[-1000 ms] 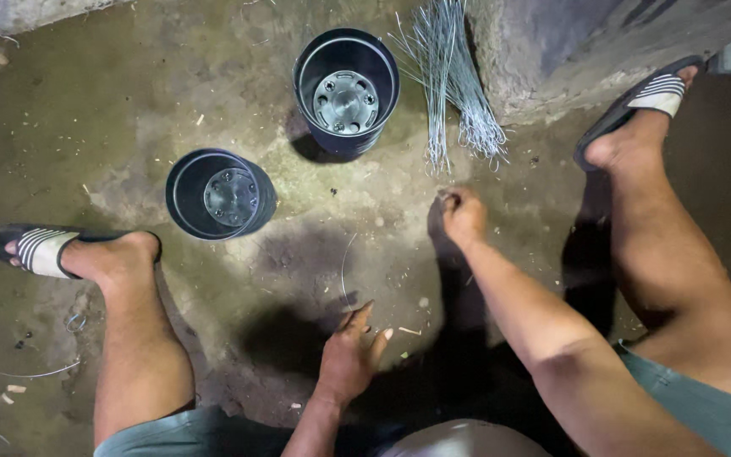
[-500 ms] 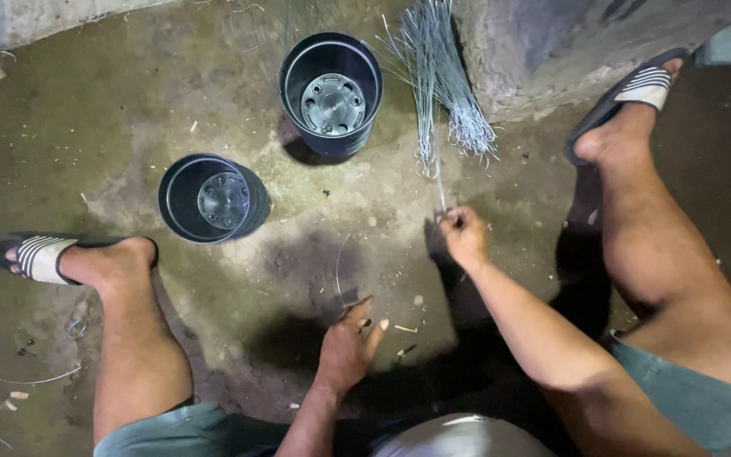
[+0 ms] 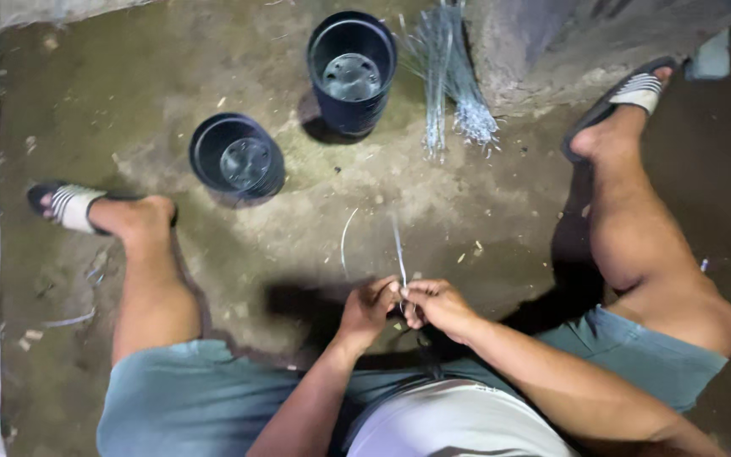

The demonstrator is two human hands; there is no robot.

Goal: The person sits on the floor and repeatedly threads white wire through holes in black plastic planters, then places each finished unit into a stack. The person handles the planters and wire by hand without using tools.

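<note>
We see the left hand and the right hand meeting low over the concrete floor, between the person's knees, fingertips touching one another. Both hands are closed in a pinch on a thin wire: the right thumb and forefinger grip its lower end, and the left fingers curl in against the same spot. The wire is pale grey, very slender and nearly straight, rising from the pinch up and slightly leftward; just to its left a second curved wire lies on the floor, bowed like a shallow arc. Farther out, towards the floor's upper edge, stand two black plastic pots. The nearer pot sits to the upper left of the hands, close to the left foot in its striped sandal; we see nothing inside but its bare base with a raised round disc and drain holes. The taller pot stands near the top edge, also holding only its perforated base. Just right of it a bundle of wires lies fanned on the floor against a rough concrete block, their lower ends looped. The right foot's sandal rests near that block.
</note>
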